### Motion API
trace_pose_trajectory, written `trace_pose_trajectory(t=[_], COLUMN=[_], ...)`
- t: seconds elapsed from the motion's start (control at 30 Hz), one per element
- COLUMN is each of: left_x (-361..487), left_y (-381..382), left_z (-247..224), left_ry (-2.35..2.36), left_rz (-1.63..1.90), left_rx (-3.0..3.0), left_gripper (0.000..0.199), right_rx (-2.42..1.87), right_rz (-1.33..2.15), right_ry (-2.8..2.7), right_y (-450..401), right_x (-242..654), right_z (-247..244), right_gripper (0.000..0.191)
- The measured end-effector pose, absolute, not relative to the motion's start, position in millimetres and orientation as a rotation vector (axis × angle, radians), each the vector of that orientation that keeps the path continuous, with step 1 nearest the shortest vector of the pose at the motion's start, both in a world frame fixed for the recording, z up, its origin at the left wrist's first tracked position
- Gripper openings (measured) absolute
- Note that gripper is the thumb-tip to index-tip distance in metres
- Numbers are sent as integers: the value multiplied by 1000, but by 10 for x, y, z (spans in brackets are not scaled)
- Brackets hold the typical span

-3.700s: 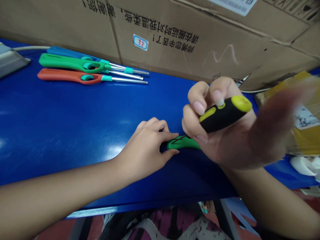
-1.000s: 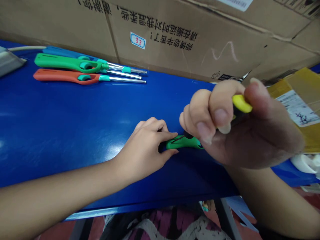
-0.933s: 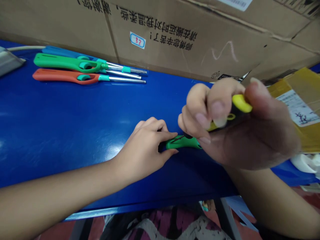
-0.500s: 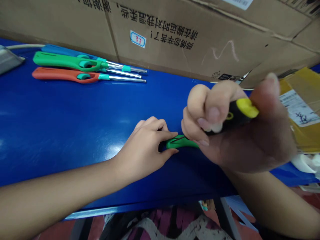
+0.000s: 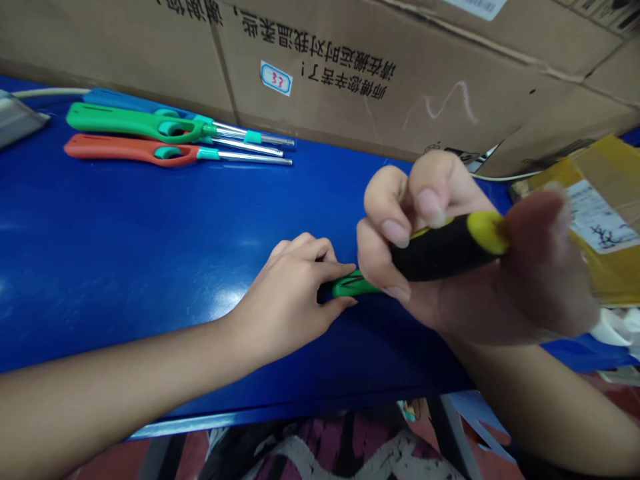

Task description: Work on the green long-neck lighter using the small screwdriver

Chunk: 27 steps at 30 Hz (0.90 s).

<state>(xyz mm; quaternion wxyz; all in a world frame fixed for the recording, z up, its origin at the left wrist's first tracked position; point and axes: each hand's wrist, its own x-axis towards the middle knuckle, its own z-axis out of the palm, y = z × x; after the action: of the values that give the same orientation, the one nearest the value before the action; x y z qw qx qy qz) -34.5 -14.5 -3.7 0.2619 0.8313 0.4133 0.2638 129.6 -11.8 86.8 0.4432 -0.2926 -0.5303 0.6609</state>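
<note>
My left hand (image 5: 295, 287) is closed, thumb and forefinger around one end of a green lighter (image 5: 353, 285) on the blue table. That end matches the handle of the green lighter at the back; the rest is hidden under my hands. My right hand (image 5: 465, 303) is wrapped around the black and yellow handle of a screwdriver (image 5: 440, 250), with the thumb by its butt end. The screwdriver slants down toward the green lighter. My fingers cover its tip, so contact with the lighter cannot be made out.
At the back left lie long-nosed lighters: a green one (image 5: 120, 123), an orange one (image 5: 115, 148) and a blue one (image 5: 125, 100). A large cardboard box (image 5: 330, 113) stands along the back. A yellow-taped parcel (image 5: 607, 167) is at the right. The table's front edge (image 5: 300, 408) is near my lap.
My right hand has turned the screwdriver handle and its fingers have shifted, baring more of the black grip. My left hand and the lighters at the back stay where they were.
</note>
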Motion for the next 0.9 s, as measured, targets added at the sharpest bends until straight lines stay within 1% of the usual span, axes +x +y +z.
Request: trace_pose_trajectory(t=[0.03,0.07,0.17,0.2,0.27,0.33,0.47,0.53,0.63,0.9], left_x=[-345,-346,-346,-347,-347,-348,-348,-349,-353,-365], left_y=[-146,-146,-144,-143,-143,-148,-167,-176,-186,-193], left_z=[-37,-36,-34,-35,-37,-32,-2,13,20,-6], left_ry=[1121,1121,1117,1115,1112,1106,1140,1151,1136,1102], left_rz=[706,698,696,699,709,719,691,664,635,640], left_rx=[2247,2244,2255,2264,2281,2293,2260,2273,2348,2400], left_gripper=[8,8,6,8,10,13,19,16,11,11], right_rx=[-725,-713,-670,-650,-607,-601,-646,-674,-744,-741], right_rz=[1630,1610,1561,1564,1591,1603,1520,1498,1506,1455], right_ry=[-1313,-1324,-1349,-1339,-1307,-1281,-1295,-1321,-1355,-1418], right_y=[-119,-118,-102,-93,-74,-59,-68,-87,-113,-162], right_x=[1292,1293,1306,1308,1301,1285,1253,1243,1236,1265], right_z=[850,829,761,744,725,722,751,781,826,801], right_gripper=[32,37,62,67,71,69,55,52,52,44])
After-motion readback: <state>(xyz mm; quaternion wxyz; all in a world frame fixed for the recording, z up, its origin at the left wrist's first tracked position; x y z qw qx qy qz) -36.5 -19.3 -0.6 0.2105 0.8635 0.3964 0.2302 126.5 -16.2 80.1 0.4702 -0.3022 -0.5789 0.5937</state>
